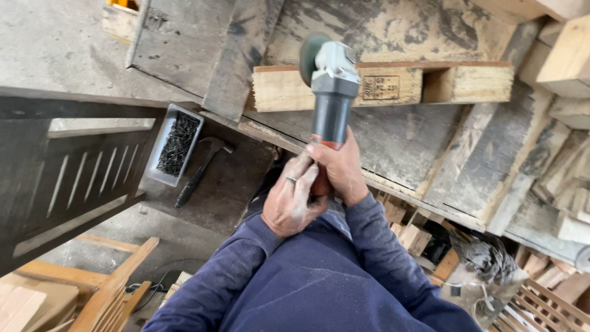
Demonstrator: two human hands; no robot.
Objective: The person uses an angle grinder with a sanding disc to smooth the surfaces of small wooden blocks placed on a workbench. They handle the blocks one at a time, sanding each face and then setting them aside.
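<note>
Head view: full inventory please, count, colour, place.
angle grinder: 1, grey and orange, centre, disc at the pallet block
pallet block: 1, pale wood, top centre
workbench: 1, weathered grey boards, centre right
nail tray: 1, grey, dark nails inside, left of centre
hammer: 1, black, beside the tray
slatted panel: 1, dark, left
wood offcuts: many, pale, right edge
left hand: ringed, on grinder handle
right hand: gripping grinder handle
</note>
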